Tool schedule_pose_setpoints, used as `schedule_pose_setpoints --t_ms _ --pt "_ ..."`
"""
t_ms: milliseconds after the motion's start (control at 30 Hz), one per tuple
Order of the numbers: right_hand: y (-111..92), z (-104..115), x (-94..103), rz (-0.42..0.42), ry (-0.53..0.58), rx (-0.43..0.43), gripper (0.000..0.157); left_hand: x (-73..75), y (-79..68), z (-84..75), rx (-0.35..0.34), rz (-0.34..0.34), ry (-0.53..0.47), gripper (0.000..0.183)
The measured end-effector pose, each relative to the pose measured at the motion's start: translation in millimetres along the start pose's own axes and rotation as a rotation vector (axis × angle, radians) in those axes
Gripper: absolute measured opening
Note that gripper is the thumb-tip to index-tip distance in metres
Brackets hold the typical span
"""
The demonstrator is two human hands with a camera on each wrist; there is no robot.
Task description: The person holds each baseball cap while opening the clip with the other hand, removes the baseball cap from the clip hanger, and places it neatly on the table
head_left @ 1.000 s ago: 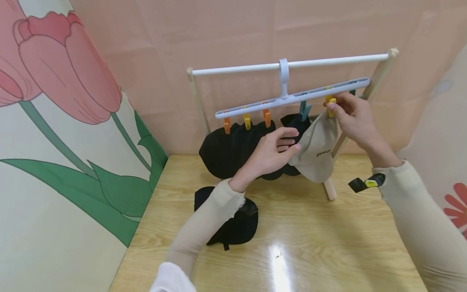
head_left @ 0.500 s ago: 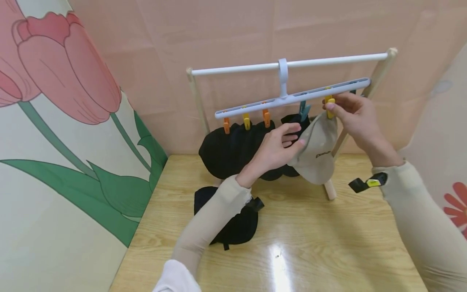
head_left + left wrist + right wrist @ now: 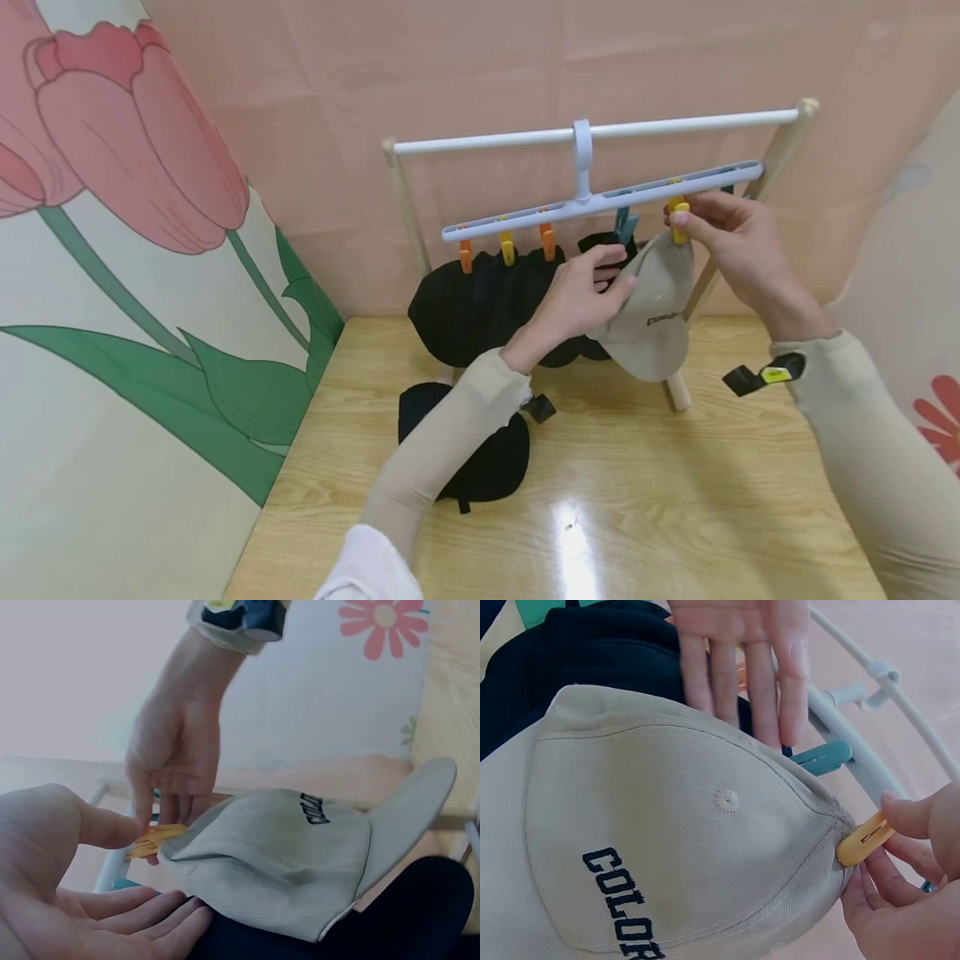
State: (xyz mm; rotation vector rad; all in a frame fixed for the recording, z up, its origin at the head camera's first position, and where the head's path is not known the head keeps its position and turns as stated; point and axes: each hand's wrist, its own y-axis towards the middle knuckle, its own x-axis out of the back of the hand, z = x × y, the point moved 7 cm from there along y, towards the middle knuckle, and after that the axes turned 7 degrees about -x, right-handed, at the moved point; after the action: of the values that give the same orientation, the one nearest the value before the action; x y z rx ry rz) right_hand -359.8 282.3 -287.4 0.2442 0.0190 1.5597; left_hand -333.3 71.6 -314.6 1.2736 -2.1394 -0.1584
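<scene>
A beige baseball cap (image 3: 651,321) with dark lettering hangs from the right part of a pale blue clip hanger (image 3: 585,203). My right hand (image 3: 738,242) pinches the yellow clothespin (image 3: 865,838) at the cap's edge between thumb and fingers. Beside the cap's left side is my left hand (image 3: 573,292), its fingers extended and loosely parted. In the right wrist view those fingers reach down behind the cap, in front of dark cloth. A teal clothespin (image 3: 626,227) grips a black cap just left of the beige one. Several black caps (image 3: 476,312) hang farther left.
The hanger hooks over the white bar (image 3: 675,125) of a wooden-legged rack. Orange clothespins (image 3: 548,242) and another yellow clothespin (image 3: 507,248) hold the black caps. Another black cap (image 3: 498,467) lies on the wooden table (image 3: 637,500), partly behind the left forearm. Fabric walls stand behind and beside it.
My left hand has shifted slightly right and up, closer to the teal clothespin and beige cap. My right hand keeps its pinch on the yellow clothespin, nearly still.
</scene>
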Motion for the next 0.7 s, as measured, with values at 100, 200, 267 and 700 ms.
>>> schedule_pose_setpoints --t_ms 100,200,267,700 --pt "-0.8 0.1 0.2 0.009 0.007 -0.007 0.043 -1.5 3.5 -2.8 -0.005 -0.002 0.031 0.053" --pt "-1.0 0.9 0.3 0.007 -0.018 -0.007 0.044 -3.1 7.9 -4.1 -0.010 0.003 0.036 0.052" --pt "-1.3 1.4 0.7 0.004 -0.028 -0.004 0.044 -5.5 11.5 -3.5 -0.009 0.012 0.029 0.052" --pt "-4.9 -0.3 0.4 0.035 -0.112 -0.007 0.048 -22.5 29.3 -0.5 0.003 0.041 0.153 0.050"
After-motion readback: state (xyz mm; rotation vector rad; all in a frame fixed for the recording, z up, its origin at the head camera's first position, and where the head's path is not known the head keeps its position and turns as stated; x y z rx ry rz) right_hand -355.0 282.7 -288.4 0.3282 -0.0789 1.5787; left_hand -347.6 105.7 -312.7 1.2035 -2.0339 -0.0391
